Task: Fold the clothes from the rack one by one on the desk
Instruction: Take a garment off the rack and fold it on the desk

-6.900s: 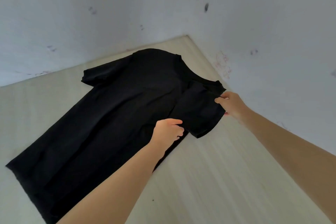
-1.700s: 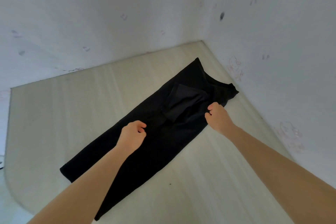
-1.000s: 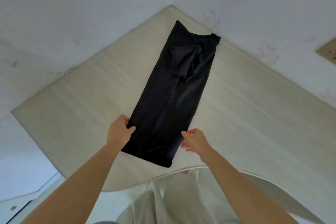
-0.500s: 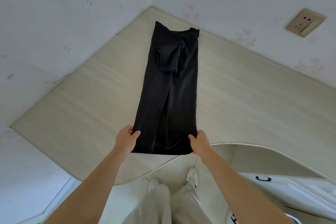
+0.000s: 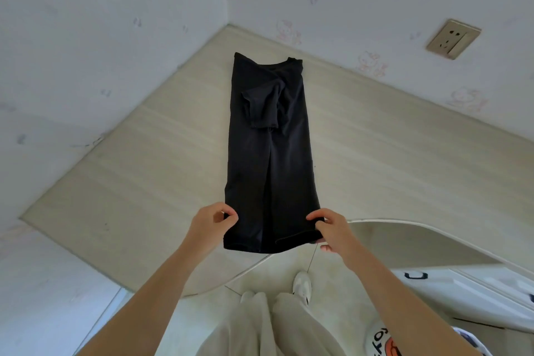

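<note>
The near hem of the long-folded black shirt (image 5: 268,153) on the desk (image 5: 390,159) is being pinched at its corners by the left hand (image 5: 209,224) and right hand (image 5: 332,230), held apart.

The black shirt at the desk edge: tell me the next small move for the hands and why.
Probably lift the near hem and carry it toward the collar, folding the strip in half. The black shirt already lies as a long narrow strip on the desk, sides and sleeve folded in. The left hand and right hand each pinch a bottom corner, and the hem overhangs the desk's edge.
</note>
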The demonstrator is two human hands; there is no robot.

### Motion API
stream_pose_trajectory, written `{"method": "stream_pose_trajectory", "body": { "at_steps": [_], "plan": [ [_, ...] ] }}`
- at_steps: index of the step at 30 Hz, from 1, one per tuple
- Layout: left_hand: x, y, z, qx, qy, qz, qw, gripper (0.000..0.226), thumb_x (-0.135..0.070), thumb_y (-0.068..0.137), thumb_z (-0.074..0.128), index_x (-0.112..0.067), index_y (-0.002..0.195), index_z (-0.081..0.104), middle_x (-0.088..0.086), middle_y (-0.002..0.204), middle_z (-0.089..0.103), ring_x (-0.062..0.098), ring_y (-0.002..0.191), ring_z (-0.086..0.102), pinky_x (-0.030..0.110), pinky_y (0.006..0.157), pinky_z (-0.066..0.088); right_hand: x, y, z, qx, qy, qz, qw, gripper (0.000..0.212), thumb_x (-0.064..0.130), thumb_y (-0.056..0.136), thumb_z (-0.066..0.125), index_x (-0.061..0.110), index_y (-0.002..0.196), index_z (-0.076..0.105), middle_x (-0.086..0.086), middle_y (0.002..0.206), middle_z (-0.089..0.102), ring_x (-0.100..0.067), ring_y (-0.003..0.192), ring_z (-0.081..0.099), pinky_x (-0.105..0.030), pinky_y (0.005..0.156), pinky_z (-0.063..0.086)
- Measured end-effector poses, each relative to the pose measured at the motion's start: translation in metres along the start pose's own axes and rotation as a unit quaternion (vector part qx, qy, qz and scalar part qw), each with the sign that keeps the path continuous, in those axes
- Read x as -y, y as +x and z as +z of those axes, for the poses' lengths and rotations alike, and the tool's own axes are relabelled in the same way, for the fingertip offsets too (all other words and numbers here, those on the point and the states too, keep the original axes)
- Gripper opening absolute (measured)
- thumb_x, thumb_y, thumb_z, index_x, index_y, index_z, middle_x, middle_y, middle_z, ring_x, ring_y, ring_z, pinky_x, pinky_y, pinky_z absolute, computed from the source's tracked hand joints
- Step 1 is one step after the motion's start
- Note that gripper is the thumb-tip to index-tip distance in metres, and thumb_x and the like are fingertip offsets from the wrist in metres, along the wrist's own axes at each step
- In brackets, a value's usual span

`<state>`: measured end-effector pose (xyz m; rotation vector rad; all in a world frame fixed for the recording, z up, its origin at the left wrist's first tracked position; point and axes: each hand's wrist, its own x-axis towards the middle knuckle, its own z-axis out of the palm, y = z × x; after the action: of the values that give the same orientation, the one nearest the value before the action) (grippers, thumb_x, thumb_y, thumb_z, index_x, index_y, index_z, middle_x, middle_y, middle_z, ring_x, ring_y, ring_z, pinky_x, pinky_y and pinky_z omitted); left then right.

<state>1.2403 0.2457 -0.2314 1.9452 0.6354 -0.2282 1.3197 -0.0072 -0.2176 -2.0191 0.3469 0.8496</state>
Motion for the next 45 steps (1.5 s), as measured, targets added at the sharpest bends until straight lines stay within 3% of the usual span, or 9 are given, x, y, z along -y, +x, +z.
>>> {"method": "stream_pose_trajectory", "body": {
  "at_steps": [8,13,22,26,31,36,40,42,45],
  "plan": [
    [-0.049,0.034,-0.033,0.034,-0.079,-0.033,0.996,0.027,-0.018,0.095,0.053,-0.015,0.081,0.076,0.005,0.086,0.072,0.014,0.079,0.063,0.023,0.068,0.045,0.049,0.009,-0.033,0.044,0.007,-0.004,0.999,0.024,0.009,0.089,0.050,0.018,0.092,0.072,0.000,0.076,0.063,-0.013,0.063,0.062,-0.030,0.067,0.050],
    [-0.087,0.071,-0.047,0.023,-0.118,-0.044,0.992,0.030,-0.021,0.098,0.050,-0.010,0.087,0.075,0.004,0.076,0.072,0.014,0.073,0.064,0.028,0.071,0.046,0.092,0.037,-0.054,0.052,0.064,-0.011,0.997,0.019,0.030,0.090,0.059,0.014,0.092,0.071,-0.003,0.077,0.063,-0.017,0.065,0.061,-0.029,0.064,0.047],
    [-0.157,0.200,-0.065,-0.022,-0.227,-0.103,0.968,0.016,-0.022,0.096,0.052,-0.013,0.097,0.065,0.009,0.077,0.069,0.021,0.070,0.060,0.030,0.073,0.048,0.210,0.148,-0.088,0.071,0.118,0.001,0.991,0.050,0.057,0.099,0.028,0.018,0.108,0.056,-0.010,0.091,0.074,-0.025,0.077,0.065,-0.032,0.071,0.051],
    [-0.120,0.220,-0.038,-0.025,-0.072,-0.154,0.985,0.005,-0.017,0.092,0.056,-0.013,0.096,0.055,0.008,0.091,0.056,0.021,0.078,0.055,0.033,0.073,0.048,0.193,0.186,-0.086,0.022,0.085,0.038,0.995,0.037,0.046,0.100,0.035,0.019,0.125,0.043,-0.009,0.102,0.069,-0.026,0.086,0.067,-0.032,0.069,0.055],
    [-0.070,0.195,-0.010,-0.038,-0.018,-0.188,0.981,0.031,-0.026,0.086,0.067,-0.014,0.110,0.050,0.005,0.106,0.060,0.027,0.099,0.060,0.041,0.086,0.051,0.133,0.188,-0.067,0.062,0.006,0.078,0.995,0.025,0.024,0.096,0.054,0.006,0.112,0.057,-0.005,0.089,0.061,-0.019,0.070,0.055,-0.028,0.063,0.049],
    [-0.057,0.179,-0.006,-0.065,-0.015,-0.160,0.985,0.026,-0.019,0.084,0.070,-0.015,0.106,0.057,-0.004,0.094,0.062,0.021,0.093,0.062,0.032,0.079,0.047,0.105,0.182,-0.046,0.046,-0.067,0.026,0.996,0.025,0.030,0.095,0.055,0.012,0.112,0.056,-0.007,0.101,0.061,-0.023,0.088,0.060,-0.035,0.076,0.051],
    [-0.048,0.177,-0.001,-0.057,0.100,-0.141,0.983,0.021,-0.020,0.078,0.071,-0.010,0.073,0.054,0.001,0.065,0.052,0.019,0.062,0.049,0.027,0.057,0.035,0.101,0.177,-0.037,0.030,-0.147,-0.002,0.989,0.014,0.026,0.093,0.056,0.013,0.096,0.052,-0.003,0.089,0.055,-0.019,0.081,0.054,-0.028,0.068,0.042],
    [-0.041,0.175,0.002,-0.075,0.114,-0.132,0.982,0.015,-0.018,0.079,0.070,-0.010,0.077,0.058,0.000,0.071,0.059,0.014,0.064,0.053,0.019,0.054,0.036,0.098,0.177,-0.037,0.027,-0.152,-0.002,0.988,0.015,0.021,0.093,0.055,0.012,0.082,0.048,-0.002,0.077,0.048,-0.016,0.067,0.045,-0.026,0.062,0.036],
    [-0.031,0.170,0.002,-0.103,0.110,-0.101,0.983,0.007,-0.007,0.083,0.064,-0.014,0.082,0.063,0.000,0.080,0.063,0.011,0.072,0.057,0.010,0.054,0.035,0.093,0.173,-0.041,0.022,-0.126,-0.012,0.992,0.014,0.020,0.095,0.051,0.007,0.089,0.050,-0.008,0.084,0.052,-0.020,0.073,0.046,-0.031,0.067,0.040]
  ]
}}
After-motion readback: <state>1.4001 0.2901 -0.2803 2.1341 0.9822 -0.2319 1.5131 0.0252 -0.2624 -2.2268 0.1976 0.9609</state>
